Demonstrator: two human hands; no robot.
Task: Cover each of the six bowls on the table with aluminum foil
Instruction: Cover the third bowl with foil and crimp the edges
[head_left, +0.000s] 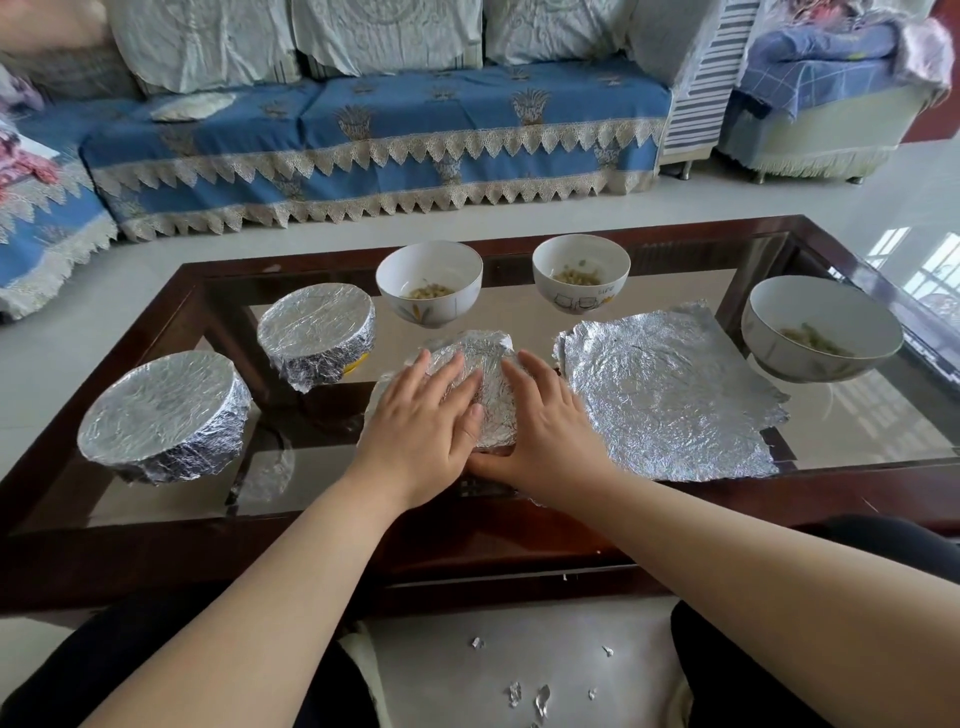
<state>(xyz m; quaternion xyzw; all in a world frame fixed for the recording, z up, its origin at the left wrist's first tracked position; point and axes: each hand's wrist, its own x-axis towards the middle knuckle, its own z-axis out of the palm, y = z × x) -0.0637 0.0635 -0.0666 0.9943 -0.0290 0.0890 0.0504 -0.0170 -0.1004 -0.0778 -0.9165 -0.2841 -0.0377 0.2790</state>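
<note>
A foil-draped bowl (483, 358) stands at the table's near middle. My left hand (426, 421) lies flat on top of its foil, fingers straight. My right hand (545, 421) presses against its right side, thumb under the near edge. Two bowls wrapped in foil stand to the left, one at the near left (161, 405) and one further back (317, 327). Three white bowls holding some food stand uncovered: back middle (428, 280), back right (581, 270) and far right (821, 327). A loose crinkled foil sheet (670, 395) lies flat right of my hands.
The glass-topped table has a dark wooden frame (311, 551). Small foil scraps (524, 696) lie on the floor between my knees. A blue-covered sofa (374, 135) runs behind the table, a footstool (810, 130) at back right.
</note>
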